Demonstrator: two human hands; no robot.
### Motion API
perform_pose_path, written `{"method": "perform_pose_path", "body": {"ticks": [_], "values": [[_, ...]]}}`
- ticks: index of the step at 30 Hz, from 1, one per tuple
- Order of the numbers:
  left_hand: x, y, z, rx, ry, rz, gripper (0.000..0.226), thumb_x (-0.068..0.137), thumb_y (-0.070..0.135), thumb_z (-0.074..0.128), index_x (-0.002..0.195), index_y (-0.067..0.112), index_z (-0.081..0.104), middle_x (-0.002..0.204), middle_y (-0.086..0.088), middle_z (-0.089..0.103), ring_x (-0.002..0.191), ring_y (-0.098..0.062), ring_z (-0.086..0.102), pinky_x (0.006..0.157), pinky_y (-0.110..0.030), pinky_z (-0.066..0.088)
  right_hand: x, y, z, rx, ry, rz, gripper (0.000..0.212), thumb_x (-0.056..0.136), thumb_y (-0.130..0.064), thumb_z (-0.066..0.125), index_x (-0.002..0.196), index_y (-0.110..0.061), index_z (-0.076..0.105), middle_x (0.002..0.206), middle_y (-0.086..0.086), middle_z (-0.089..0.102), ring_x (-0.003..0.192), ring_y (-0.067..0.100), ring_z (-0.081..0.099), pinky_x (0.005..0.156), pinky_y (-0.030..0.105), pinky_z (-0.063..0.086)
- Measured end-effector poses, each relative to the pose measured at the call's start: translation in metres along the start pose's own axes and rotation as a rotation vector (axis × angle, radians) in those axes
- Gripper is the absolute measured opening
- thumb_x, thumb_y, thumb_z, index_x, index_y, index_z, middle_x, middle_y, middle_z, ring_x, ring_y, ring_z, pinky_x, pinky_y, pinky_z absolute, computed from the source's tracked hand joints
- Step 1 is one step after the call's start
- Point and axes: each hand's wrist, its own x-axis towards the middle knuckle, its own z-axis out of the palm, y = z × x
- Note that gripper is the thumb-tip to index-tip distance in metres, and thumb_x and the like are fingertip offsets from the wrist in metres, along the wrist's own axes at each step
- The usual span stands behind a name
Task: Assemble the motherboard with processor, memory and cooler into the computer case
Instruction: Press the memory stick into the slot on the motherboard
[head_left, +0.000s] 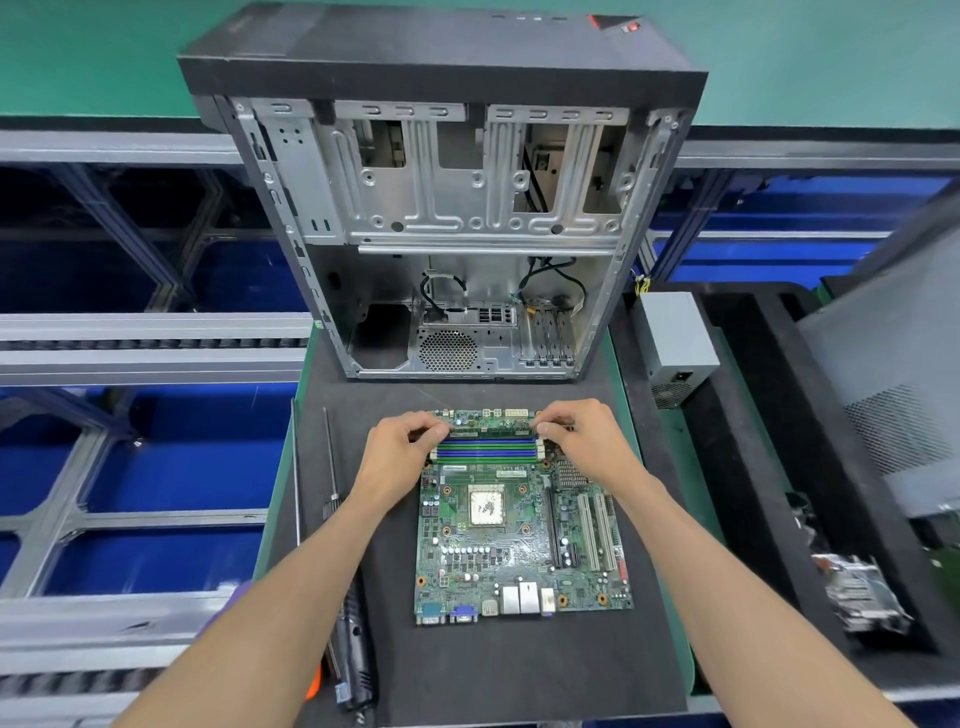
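Hidden or unclear: your fingertips cover both ends of the memory stick (491, 428), so you cannot tell whether its slot latches stand open or closed, nor how deep the stick sits. The screwdriver (347, 597) at the left of the mat runs partly under your left forearm; its lower end is blurred. At the right edge, a metal part (862, 597) in the black foam tray (753, 467) is too smeared to identify. Print on the board is not legible.

Motherboard (522, 530): green, lying flat on the dark mat (467, 665) on the table, port block toward you. Processor (487, 506) sits in the socket near the middle, bare metal lid up with a patchy grey smear on it. Blue and green memory slots (488, 451) run across the far part of the board, white tabs at their ends. No cooler is on the board.

Grip: your left hand (400, 447) pinches the left end of the memory stick, fingers curled, thumb toward you. Your right hand (582, 441) pinches the right end the same way. The stick runs level between the two hands, parallel to the slots and just beyond them, over the far edge of the board.

Computer case (447, 218): beyond the board on the same mat, open side facing you, bare metal interior, loose black cables near the rear fan grille. A grey power supply (675, 343) rests just right of the case on the foam tray.
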Motion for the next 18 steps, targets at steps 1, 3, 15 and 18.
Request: {"method": "perform_pose_path", "body": {"ticks": [1,3,15,18], "values": [[-0.0001,0.0003,0.0001,0.001,0.001,0.003,0.015,0.095,0.024,0.066,0.089,0.034,0.076,0.083,0.029,0.068,0.083,0.018,0.058,0.067,0.000,0.038,0.0001,-0.0002,0.0000,-0.003,0.001,-0.002,0.015,0.098,-0.009,0.065,0.103,-0.012,0.079,0.100,-0.004,0.074,0.094,0.006,0.063,0.072,-0.001,0.035],[-0.0004,0.0005,0.0001,0.004,0.001,0.005,0.015,0.095,0.024,0.066,0.089,0.034,0.076,0.083,0.030,0.067,0.084,0.020,0.058,0.068,0.001,0.037,-0.0003,-0.0004,0.0003,-0.009,0.006,-0.004,0.015,0.098,-0.010,0.066,0.102,-0.013,0.079,0.096,-0.006,0.073,0.093,0.007,0.063,0.072,0.001,0.036],[-0.0001,0.0026,0.0001,0.031,-0.006,-0.020,0.012,0.096,0.026,0.065,0.094,0.026,0.077,0.084,0.020,0.071,0.083,0.009,0.061,0.064,-0.003,0.040,-0.0022,-0.0037,0.0009,-0.027,0.007,0.017,0.014,0.097,-0.011,0.066,0.101,-0.015,0.080,0.092,-0.008,0.070,0.089,0.007,0.063,0.083,0.022,0.044],[0.0000,0.0023,0.0008,0.038,-0.010,-0.031,0.013,0.096,0.027,0.065,0.096,0.025,0.078,0.089,0.014,0.074,0.085,-0.001,0.064,0.067,-0.005,0.042,-0.0023,-0.0039,0.0019,-0.048,0.003,0.012,0.015,0.097,-0.010,0.066,0.100,-0.016,0.080,0.091,-0.008,0.070,0.086,0.004,0.061,0.082,0.021,0.043]]}}
